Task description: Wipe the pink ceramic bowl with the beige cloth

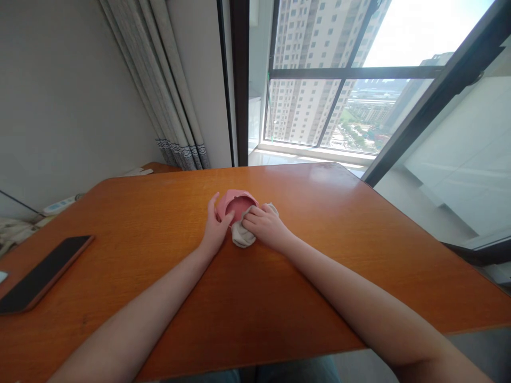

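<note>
A pink, hollow container [236, 198] with a rounded opening stands near the middle of the wooden table; its exact kind is unclear. My left hand [215, 223] grips its left side, thumb at the rim of the opening and fingers around the outside. A crumpled whitish cloth [242, 236] is bunched in my right hand [266, 223], whose fingers are closed over it at the container's right front edge. Part of the cloth hangs below the opening, and another bit shows beyond my right fingers. My right hand covers the container's lower right part.
The wooden table [167, 207] spreads wide around my hands. At far left lies a dark, flat, rectangular object [46, 274] with a brownish edge. A white power strip [62, 204] sits beyond the left edge. Behind are a grey curtain [159, 80] and a large window [311, 106].
</note>
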Demonstrator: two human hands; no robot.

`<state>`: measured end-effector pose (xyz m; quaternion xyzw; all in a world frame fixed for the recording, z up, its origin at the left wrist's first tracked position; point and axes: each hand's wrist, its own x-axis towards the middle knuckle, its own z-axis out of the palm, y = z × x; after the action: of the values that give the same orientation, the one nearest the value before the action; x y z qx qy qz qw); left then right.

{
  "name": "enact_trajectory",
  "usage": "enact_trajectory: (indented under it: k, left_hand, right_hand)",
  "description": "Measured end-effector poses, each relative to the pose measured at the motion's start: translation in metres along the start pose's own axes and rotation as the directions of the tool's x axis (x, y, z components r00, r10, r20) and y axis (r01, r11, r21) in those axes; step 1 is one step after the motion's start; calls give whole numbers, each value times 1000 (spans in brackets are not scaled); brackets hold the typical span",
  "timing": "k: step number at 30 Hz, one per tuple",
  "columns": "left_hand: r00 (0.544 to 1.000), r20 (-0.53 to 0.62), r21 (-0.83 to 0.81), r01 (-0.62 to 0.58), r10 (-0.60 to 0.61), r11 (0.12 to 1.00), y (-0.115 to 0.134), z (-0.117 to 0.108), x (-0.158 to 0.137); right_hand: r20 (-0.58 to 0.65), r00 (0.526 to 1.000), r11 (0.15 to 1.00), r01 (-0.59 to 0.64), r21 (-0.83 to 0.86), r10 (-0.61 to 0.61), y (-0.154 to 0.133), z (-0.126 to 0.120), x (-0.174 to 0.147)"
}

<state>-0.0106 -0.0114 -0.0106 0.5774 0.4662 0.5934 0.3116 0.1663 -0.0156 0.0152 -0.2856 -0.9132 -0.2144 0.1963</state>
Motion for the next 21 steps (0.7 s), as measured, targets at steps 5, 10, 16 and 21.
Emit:
enact_trajectory:
  k: [5,10,16,21]
  left_hand:
    - [999,45,-152,12,-6,988,-1,9,-10]
    - [997,74,-68,37,-32,997,-14,3,-5]
    - [998,50,55,-39,36,998,-7,-6,4]
    - [1000,23,-18,12,-12,1000,7,2,-5]
  right_hand:
    - [-96,993,998,-71,3,70,-11,1,0]
    - [-29,997,998,-65,16,66,-13,5,3]
    - [37,999,1000,2,12,-2,7,-3,1]
    - [-4,1000,1000,-14,7,14,2,0,-1]
